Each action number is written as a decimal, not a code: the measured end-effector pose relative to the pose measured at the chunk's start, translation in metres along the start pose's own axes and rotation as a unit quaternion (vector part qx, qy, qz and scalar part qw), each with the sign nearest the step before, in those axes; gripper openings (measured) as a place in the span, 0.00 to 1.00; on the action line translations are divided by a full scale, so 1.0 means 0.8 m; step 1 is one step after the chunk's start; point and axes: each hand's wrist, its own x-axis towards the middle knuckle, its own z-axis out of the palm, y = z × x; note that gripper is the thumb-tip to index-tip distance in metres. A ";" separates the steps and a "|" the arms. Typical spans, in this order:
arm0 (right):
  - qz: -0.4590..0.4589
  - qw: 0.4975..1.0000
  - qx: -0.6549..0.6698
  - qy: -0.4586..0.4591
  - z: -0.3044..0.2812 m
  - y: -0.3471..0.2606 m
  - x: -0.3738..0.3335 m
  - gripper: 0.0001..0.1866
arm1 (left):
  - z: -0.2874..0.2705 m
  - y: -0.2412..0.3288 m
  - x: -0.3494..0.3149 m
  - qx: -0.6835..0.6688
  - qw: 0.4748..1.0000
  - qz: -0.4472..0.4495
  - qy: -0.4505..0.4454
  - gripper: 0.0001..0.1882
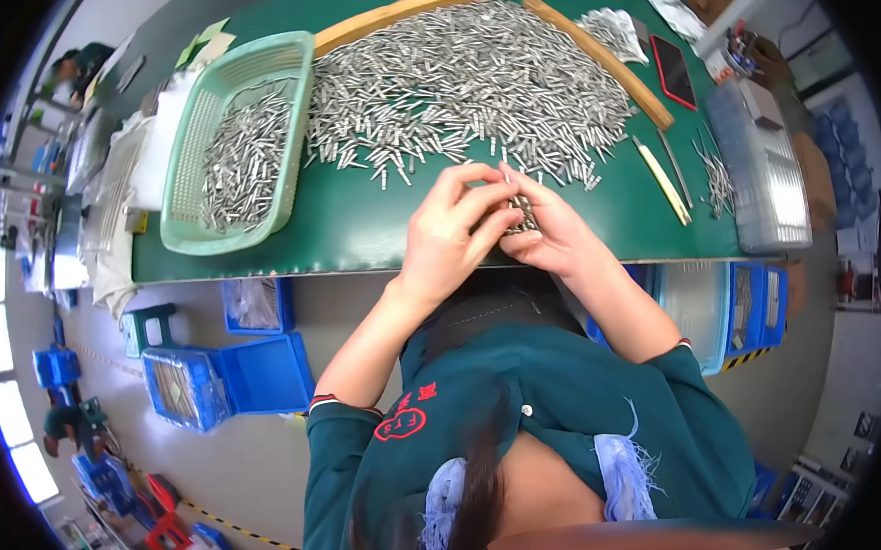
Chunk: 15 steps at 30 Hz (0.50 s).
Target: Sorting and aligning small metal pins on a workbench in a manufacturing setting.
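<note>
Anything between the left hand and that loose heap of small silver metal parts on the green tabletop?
Nothing visible: the left hand is by the near edge of the heap of small silver metal parts. The light-brown wooden strips lie along the heap's far and right sides, not between.

From view centre: phone (673, 72) at 2 o'clock. Blue crates (758, 322) at 3 o'clock. Striped tape (213, 516) at 7 o'clock. Blue bin (266, 374) at 8 o'clock. Green stool (134, 333) at 9 o'clock.
</note>
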 end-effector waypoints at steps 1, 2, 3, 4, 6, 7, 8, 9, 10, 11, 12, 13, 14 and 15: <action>-0.001 1.000 -0.022 -0.001 0.000 0.000 -0.002 0.14 | 0.004 0.002 -0.002 0.001 0.999 -0.010 0.035 0.13; 0.005 0.999 -0.036 0.004 0.002 -0.001 -0.003 0.14 | 0.003 0.001 -0.004 0.018 0.998 0.011 0.052 0.13; 0.023 0.999 -0.022 0.012 0.008 -0.003 0.004 0.14 | -0.004 0.002 -0.003 -0.028 0.997 -0.018 0.073 0.13; 0.041 0.999 -0.007 0.020 0.013 -0.005 0.012 0.15 | -0.012 0.003 -0.002 -0.075 0.992 -0.045 0.093 0.13; 0.063 0.997 0.029 -0.026 0.024 -0.013 0.028 0.15 | -0.030 -0.006 -0.002 -0.074 0.985 -0.044 0.152 0.11; 0.071 0.995 0.034 -0.057 0.033 -0.016 0.037 0.14 | -0.036 -0.019 -0.007 -0.061 0.980 -0.047 0.182 0.11; 0.070 0.996 0.033 -0.049 0.050 -0.019 0.046 0.14 | -0.037 -0.036 -0.014 -0.112 0.966 -0.072 0.222 0.09; 0.070 0.995 0.023 -0.061 0.063 -0.023 0.059 0.16 | -0.042 -0.041 -0.019 -0.171 0.947 -0.131 0.237 0.08; 0.072 0.996 0.008 -0.060 0.078 -0.025 0.074 0.16 | -0.047 -0.042 -0.024 -0.231 0.922 -0.188 0.247 0.07; 0.067 0.996 -0.020 -0.050 0.100 -0.023 0.091 0.13 | -0.049 -0.041 -0.025 -0.252 0.911 -0.197 0.261 0.07; 0.091 0.995 -0.014 -0.041 0.121 -0.017 0.111 0.10 | -0.049 -0.043 -0.027 -0.272 0.902 -0.201 0.267 0.07; 0.086 0.995 -0.038 -0.036 0.139 -0.010 0.136 0.10 | -0.048 -0.046 -0.027 -0.292 0.894 -0.204 0.271 0.07; 0.096 0.992 -0.031 -0.072 0.149 0.000 0.163 0.13 | -0.047 -0.047 -0.025 -0.302 0.892 -0.208 0.264 0.07; 0.052 0.995 -0.082 -0.034 0.175 0.013 0.184 0.18 | -0.048 -0.048 -0.024 -0.295 0.894 -0.215 0.259 0.08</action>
